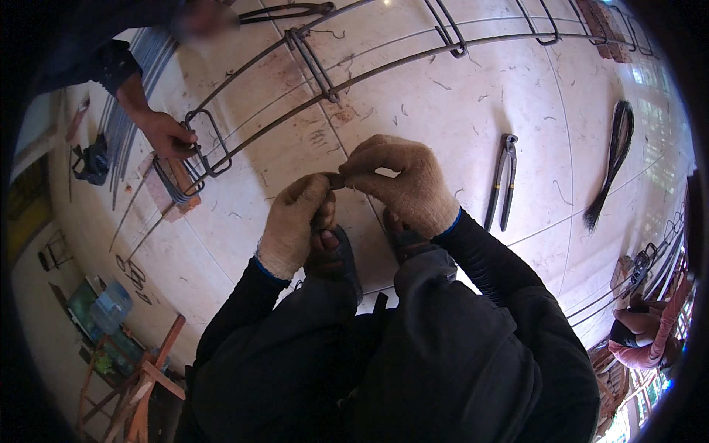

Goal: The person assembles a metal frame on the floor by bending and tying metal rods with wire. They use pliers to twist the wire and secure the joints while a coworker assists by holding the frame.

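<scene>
Both my hands wear tan knit work gloves and meet in front of my knees. My left hand is closed, its thumb and forefinger pinched together at the tips. Opposite it, my right hand pinches too, fingertips touching those of the left. Something small and dark shows where they meet; I cannot make out what it is. Pincers with dark, yellow-marked handles lie on the tiles right of my right hand. Ahead of both hands stretches a long rebar frame with bent rectangular stirrups along it.
At the left, a co-worker's hand holds a stirrup near a brick. A bundle of tie wire lies at the right. Wire scraps dot the tiled floor. Wooden pieces stand lower left; another person sits far right.
</scene>
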The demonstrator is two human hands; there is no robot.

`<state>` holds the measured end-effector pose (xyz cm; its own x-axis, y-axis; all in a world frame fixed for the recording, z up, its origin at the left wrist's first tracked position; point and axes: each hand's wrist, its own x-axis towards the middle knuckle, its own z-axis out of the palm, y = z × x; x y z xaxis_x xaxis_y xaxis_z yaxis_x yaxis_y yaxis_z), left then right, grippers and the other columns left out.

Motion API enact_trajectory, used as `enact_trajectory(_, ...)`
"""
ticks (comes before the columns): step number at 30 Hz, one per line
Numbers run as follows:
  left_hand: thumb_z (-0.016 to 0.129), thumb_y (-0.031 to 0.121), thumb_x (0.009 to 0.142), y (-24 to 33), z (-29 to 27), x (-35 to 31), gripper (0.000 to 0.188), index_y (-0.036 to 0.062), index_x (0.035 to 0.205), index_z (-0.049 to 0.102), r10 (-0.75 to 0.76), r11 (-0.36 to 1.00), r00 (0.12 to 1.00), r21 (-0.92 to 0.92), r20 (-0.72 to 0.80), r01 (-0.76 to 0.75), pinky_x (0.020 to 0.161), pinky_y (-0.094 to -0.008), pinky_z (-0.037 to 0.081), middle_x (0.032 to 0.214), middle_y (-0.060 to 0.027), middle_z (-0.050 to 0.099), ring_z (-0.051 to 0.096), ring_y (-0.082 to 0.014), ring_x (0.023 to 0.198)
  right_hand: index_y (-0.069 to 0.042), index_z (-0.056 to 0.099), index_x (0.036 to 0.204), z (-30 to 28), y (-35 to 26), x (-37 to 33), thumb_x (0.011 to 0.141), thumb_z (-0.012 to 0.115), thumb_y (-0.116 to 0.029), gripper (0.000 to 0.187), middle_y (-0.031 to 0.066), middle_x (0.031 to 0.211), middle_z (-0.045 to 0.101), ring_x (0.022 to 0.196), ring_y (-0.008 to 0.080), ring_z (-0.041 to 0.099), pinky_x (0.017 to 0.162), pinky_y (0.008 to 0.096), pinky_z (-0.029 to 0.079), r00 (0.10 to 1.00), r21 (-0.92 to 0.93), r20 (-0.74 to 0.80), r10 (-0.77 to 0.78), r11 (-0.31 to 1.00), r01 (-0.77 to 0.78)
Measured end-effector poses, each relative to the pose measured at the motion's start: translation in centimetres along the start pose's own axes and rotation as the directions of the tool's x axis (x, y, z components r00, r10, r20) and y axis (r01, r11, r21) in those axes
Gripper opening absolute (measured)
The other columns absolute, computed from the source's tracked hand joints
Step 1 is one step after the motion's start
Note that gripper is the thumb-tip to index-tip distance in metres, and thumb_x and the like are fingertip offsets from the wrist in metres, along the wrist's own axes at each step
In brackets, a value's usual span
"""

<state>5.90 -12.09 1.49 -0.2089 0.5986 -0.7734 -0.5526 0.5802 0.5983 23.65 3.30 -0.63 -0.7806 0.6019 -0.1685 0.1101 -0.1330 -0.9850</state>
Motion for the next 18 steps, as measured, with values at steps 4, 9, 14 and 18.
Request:
enact_trajectory(4, 0.065, 0.031, 0.115, 0.3, 0.2, -0.2, 0.036, -0.0019, 0.128, 0.072, 0.014, 0.998, 1.0, 0.065, -0.018, -0.013, 0.062, -0.0235, 0.042, 0.083, 0.0031, 0.057, 0.048, -0.0062, 0.07, -0.003, 0.084, 0.115, 0.2, 0.2, 0.0, 0.092, 0.085, -0.004, 0.023, 0.0099, 0.113, 0.08, 0.105, 0.0195, 0.077, 0.094, 0.0353, 0.064, 0.998, 0.023, 0.023, 0.056, 0.998, -0.056)
enact_trajectory(9, 0.064, 0.026, 0.115, 0.8, 0.9, -0.3, 0.03, 0.0009, 0.121, 0.078, 0.251, 0.92, 0.963, 0.335, -0.103, -0.204, 0.068, -0.0235, 0.043, 0.091, 0.0034, 0.065, 0.048, -0.0049, 0.075, -0.002, 0.083, 0.119, 0.5, -0.7, -0.1, 0.09, 0.087, -0.006, 0.03, 0.011, 0.114, 0.082, 0.103, 0.0192, 0.078, 0.094, 0.035, 0.063, 0.993, -0.037, -0.04, 0.114, 0.993, -0.116)
enact_trajectory(14, 0.065, 0.024, 0.114, 0.5, 0.9, -0.1, 0.027, 0.0023, 0.12, 0.08, 0.292, 0.908, 0.947, 0.349, -0.136, -0.23, 0.072, -0.0243, 0.045, 0.096, 0.0027, 0.07, 0.049, -0.0053, 0.078, -0.001, 0.082, 0.118, 0.1, -0.2, -0.2, 0.092, 0.087, -0.012, 0.029, 0.0121, 0.111, 0.083, 0.102, 0.0204, 0.079, 0.095, 0.0363, 0.062, 0.996, -0.105, -0.033, 0.089, 0.99, -0.092)
enact_trajectory(18, 0.064, 0.025, 0.114, 0.5, 1.2, -0.6, 0.029, 0.002, 0.121, 0.08, 0.265, 0.918, 0.957, 0.336, -0.119, -0.212, 0.07, -0.0247, 0.044, 0.089, 0.0037, 0.063, 0.048, -0.0057, 0.077, 0.0, 0.081, 0.117, 0.5, -0.6, -0.1, 0.096, 0.083, -0.014, 0.025, 0.0126, 0.109, 0.083, 0.102, 0.0212, 0.079, 0.097, 0.0363, 0.061, 0.983, -0.069, -0.012, 0.183, 0.981, -0.183)
